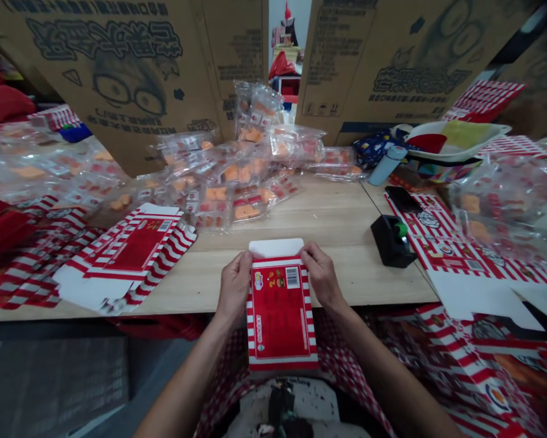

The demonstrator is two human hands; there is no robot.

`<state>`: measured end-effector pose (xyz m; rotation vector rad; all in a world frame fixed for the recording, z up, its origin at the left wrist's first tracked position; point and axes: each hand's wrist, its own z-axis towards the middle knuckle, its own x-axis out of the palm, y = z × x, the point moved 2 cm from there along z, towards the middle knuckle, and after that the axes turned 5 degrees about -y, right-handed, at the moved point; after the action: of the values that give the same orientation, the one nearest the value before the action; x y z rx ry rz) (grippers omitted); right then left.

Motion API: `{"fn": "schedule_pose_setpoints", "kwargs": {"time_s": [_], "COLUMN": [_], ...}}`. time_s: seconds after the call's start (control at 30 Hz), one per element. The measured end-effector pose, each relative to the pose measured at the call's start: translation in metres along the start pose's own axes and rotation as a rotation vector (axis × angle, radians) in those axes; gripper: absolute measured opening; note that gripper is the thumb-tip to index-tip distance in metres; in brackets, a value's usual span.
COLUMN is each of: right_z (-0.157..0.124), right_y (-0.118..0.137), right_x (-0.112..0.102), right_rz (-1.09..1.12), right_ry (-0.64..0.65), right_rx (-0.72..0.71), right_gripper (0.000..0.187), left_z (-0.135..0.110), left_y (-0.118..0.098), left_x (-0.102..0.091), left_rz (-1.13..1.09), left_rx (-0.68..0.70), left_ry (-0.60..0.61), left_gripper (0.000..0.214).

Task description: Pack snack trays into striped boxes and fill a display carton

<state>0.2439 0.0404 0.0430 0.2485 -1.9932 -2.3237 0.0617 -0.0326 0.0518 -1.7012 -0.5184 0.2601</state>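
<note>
A red-and-white striped cardboard box [280, 316] with a barcode is held upright in front of me at the table's front edge. Its white top flap [275, 247] stands up. My left hand [235, 283] grips the upper left corner, thumb at the edge. On the upper right corner, my right hand [321, 274] closes in the same way. The box's far side and most fingertips behind it are hidden.
Clear plastic packs [243, 173] with orange pieces are heaped at the back. Flat striped cartons [134, 246] lie at left, more cartons [465, 243] at right. A black tape dispenser [392, 241] and a light-blue bottle [387, 164] stand on the right. Big cardboard boxes [186, 67] wall the back.
</note>
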Motion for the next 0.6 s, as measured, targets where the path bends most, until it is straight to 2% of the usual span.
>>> {"fn": "schedule_pose_setpoints", "kwargs": {"time_s": [0.1, 0.17, 0.2, 0.23, 0.3, 0.37, 0.43, 0.47, 0.5, 0.6], "right_z": [0.014, 0.022, 0.025, 0.027, 0.026, 0.022, 0.014, 0.01, 0.007, 0.006], "right_y": [0.005, 0.009, 0.012, 0.014, 0.017, 0.02, 0.024, 0.026, 0.028, 0.038], "right_x": [-0.009, -0.014, -0.016, -0.018, -0.022, -0.026, -0.028, -0.029, -0.03, -0.033], "right_rz": [0.203, 0.281, 0.275, 0.238, 0.121, 0.012, -0.08, -0.117, -0.146, -0.178], "right_ry": [0.106, 0.22, 0.269, 0.303, 0.298, 0.259, 0.286, 0.339, 0.403, 0.537], "right_rx": [0.105, 0.175, 0.188, 0.184, 0.108, -0.057, -0.224, -0.262, -0.256, -0.093], "right_gripper": [0.015, 0.042, 0.05, 0.051, 0.032, 0.017, 0.016, 0.016, 0.017, 0.017], "left_z": [0.006, 0.01, 0.012, 0.014, 0.016, 0.017, 0.016, 0.014, 0.012, 0.005], "left_y": [-0.014, -0.022, -0.024, -0.024, -0.021, -0.016, -0.012, -0.011, -0.011, -0.019], "left_x": [-0.001, -0.003, -0.004, -0.005, -0.009, -0.015, -0.02, -0.02, -0.02, -0.016], "left_rz": [-0.087, -0.11, -0.106, -0.094, -0.051, 0.007, 0.05, 0.062, 0.074, 0.098], "left_rx": [-0.052, -0.066, -0.074, -0.08, -0.048, 0.035, 0.097, 0.105, 0.1, 0.064], "left_ry": [0.059, 0.115, 0.15, 0.183, 0.217, 0.212, 0.217, 0.227, 0.234, 0.227], "left_gripper": [0.056, 0.07, 0.071, 0.066, 0.051, 0.04, 0.032, 0.029, 0.028, 0.031]}}
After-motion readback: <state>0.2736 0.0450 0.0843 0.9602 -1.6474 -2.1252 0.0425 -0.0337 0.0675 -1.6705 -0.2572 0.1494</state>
